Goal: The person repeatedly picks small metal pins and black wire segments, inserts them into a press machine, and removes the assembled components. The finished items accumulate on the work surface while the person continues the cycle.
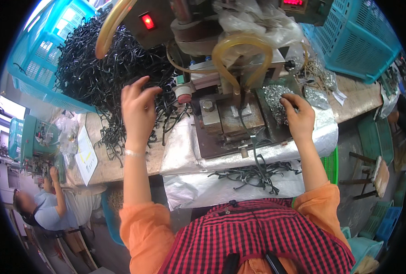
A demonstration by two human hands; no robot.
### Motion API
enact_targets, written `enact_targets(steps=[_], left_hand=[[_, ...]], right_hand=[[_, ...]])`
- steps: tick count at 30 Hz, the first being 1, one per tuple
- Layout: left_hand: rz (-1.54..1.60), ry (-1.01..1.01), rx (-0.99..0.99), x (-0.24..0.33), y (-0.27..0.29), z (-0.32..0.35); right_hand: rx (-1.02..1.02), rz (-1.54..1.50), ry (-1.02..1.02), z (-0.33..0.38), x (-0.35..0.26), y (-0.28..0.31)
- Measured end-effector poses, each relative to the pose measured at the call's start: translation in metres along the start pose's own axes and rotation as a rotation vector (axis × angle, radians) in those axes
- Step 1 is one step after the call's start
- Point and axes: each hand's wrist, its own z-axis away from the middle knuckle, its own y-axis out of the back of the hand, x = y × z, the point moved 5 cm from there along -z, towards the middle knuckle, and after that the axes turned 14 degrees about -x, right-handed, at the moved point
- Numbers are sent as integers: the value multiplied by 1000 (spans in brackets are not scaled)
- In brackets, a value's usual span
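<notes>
My left hand (139,107) is raised in front of a large heap of thin black strip-like pieces (107,64). Its fingers are partly bent, thumb and forefinger apart, with nothing visible between them. At a pile of tiny shiny metal parts (274,98), my right hand (300,116) has its fingertips drawn together; anything pinched there is too small to make out. Between my hands stands a bench press with a metal work plate (244,119). One black piece (254,145) runs from beneath the press tooling over the front edge.
More black pieces (258,175) lie on a silver-covered ledge before me. Yellowish hoses (219,57) curve around the press, and a red button (183,94) sits at its left. Blue crates (356,36) flank the bench. A co-worker (52,205) sits at another machine on the left.
</notes>
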Motion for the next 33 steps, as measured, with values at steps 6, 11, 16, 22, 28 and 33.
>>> enact_targets(steps=[6, 11, 16, 22, 28, 33], left_hand=[[-175, -33, -191, -65, -82, 8], [-71, -27, -67, -55, -87, 25], [-166, 42, -200, -62, -93, 4], [-180, -113, -331, -69, -95, -7], [-193, -115, -209, -88, -103, -14], [283, 116, 137, -87, -89, -11]], right_hand=[[16, -8, -58, 21, 17, 18], [21, -218, -212, 45, 28, 40], [-155, -349, -7, 4, -54, 13], [-343, -804, 15, -10, -90, -42], [-348, -943, -17, -9, -105, -44], [-449, -1303, -186, 9, -136, -26]])
